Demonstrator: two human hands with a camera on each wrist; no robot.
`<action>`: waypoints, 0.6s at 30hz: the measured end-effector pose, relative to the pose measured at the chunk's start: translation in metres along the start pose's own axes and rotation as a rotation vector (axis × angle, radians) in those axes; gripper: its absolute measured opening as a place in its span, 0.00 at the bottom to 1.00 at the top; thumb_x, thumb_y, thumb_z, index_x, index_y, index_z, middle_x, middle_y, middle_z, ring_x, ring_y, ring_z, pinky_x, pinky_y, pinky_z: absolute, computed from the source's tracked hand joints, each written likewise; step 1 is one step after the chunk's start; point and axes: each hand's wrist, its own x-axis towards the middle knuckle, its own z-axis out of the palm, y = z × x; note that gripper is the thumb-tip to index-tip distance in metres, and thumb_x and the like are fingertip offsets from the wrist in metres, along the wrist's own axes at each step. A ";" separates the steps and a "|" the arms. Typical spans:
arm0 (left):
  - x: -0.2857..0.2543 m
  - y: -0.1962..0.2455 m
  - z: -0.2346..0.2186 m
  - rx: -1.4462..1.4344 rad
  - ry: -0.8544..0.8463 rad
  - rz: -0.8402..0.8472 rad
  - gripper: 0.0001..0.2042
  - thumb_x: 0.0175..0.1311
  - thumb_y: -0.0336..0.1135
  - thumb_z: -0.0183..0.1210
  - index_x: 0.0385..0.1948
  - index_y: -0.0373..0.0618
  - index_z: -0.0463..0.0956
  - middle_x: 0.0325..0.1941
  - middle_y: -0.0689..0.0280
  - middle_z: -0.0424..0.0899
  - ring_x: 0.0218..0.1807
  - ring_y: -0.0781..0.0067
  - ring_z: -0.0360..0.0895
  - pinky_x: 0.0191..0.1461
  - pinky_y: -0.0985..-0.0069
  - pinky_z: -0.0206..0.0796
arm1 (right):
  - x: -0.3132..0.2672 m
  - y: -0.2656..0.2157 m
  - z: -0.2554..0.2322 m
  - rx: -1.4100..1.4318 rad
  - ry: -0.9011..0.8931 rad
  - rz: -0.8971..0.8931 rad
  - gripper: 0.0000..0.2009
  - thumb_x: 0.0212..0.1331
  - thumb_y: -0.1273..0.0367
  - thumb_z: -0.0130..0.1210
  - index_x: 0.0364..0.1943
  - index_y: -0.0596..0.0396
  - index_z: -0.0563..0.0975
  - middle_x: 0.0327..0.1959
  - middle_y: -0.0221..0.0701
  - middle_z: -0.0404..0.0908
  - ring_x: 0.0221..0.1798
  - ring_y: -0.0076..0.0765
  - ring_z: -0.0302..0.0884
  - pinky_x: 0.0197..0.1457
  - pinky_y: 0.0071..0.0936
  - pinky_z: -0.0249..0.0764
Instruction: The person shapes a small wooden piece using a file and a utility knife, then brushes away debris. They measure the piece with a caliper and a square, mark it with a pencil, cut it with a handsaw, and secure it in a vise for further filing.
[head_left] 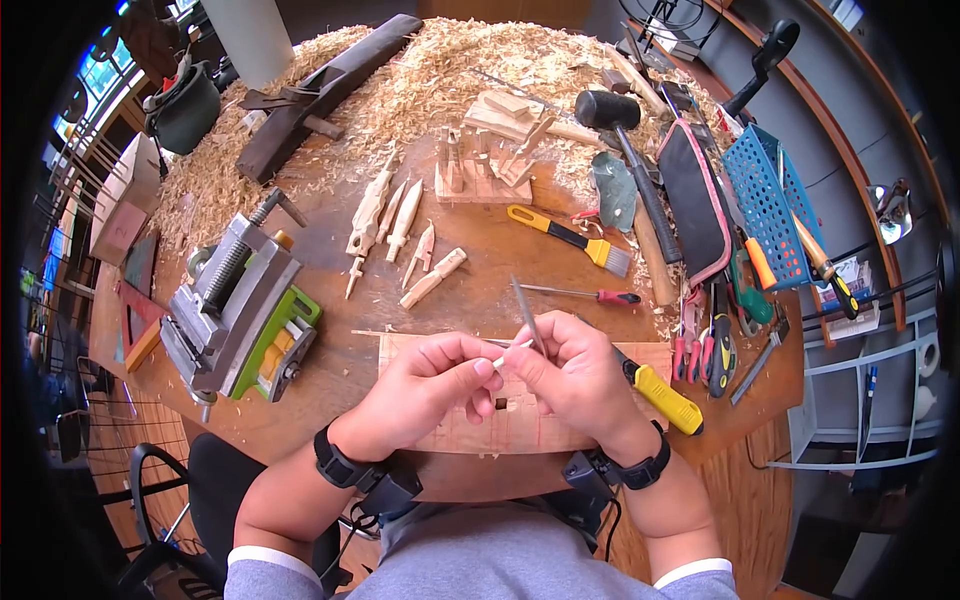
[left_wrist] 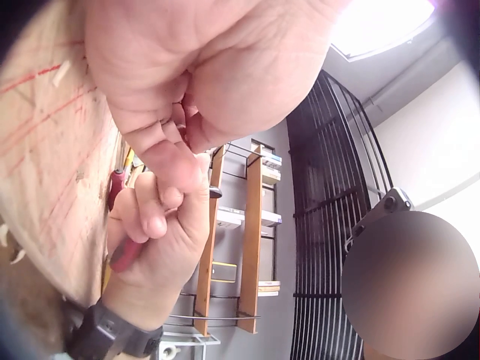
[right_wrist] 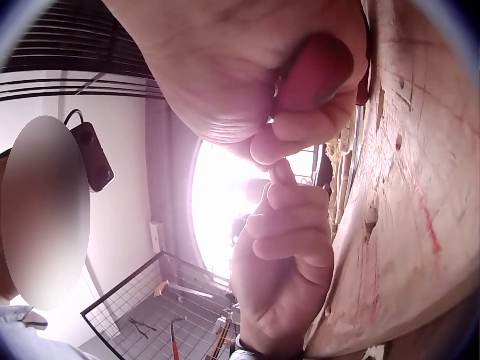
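My left hand [head_left: 435, 385] pinches a small pale wooden piece [head_left: 499, 363] between thumb and fingertips, above a reddish wooden board. My right hand [head_left: 580, 380] grips a thin grey-bladed tool, its narrow blade [head_left: 524, 305] slanting up and away between thumb and fingers. In the right wrist view the tool's red handle end [right_wrist: 315, 71] shows inside the curled palm. The two hands' fingertips meet around the wooden piece, which they largely hide in both wrist views. Under the hands lies the board [head_left: 560, 430], with red lines and a small dark square hole.
Carved wooden pieces [head_left: 403, 220] and a slotted block [head_left: 485, 185] lie beyond the hands. A vise [head_left: 235, 300] stands left; a brush [head_left: 575, 240], mallet [head_left: 607, 110], yellow-handled knife [head_left: 667, 400] and blue basket [head_left: 765, 205] are right. Wood shavings [head_left: 450, 70] cover the far side.
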 end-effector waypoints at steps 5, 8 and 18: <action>0.000 0.005 0.000 0.020 0.069 0.050 0.12 0.73 0.30 0.54 0.52 0.36 0.76 0.38 0.67 0.82 0.34 0.80 0.80 0.37 0.80 0.74 | 0.000 -0.004 -0.007 0.128 0.130 -0.020 0.11 0.72 0.63 0.53 0.43 0.58 0.74 0.24 0.22 0.75 0.20 0.11 0.68 0.22 0.12 0.65; 0.001 0.006 -0.001 -0.034 0.094 0.109 0.12 0.72 0.28 0.54 0.53 0.37 0.76 0.38 0.67 0.82 0.35 0.80 0.79 0.39 0.80 0.73 | -0.002 -0.007 -0.006 0.135 0.100 -0.023 0.12 0.74 0.62 0.50 0.42 0.58 0.76 0.25 0.22 0.74 0.20 0.12 0.68 0.22 0.11 0.64; 0.008 0.012 -0.014 -0.179 0.202 0.323 0.06 0.73 0.28 0.50 0.47 0.44 0.71 0.35 0.65 0.78 0.32 0.75 0.78 0.34 0.80 0.72 | -0.008 -0.013 -0.018 -0.459 -0.175 -0.296 0.10 0.64 0.70 0.58 0.43 0.63 0.81 0.32 0.36 0.79 0.36 0.37 0.80 0.41 0.31 0.75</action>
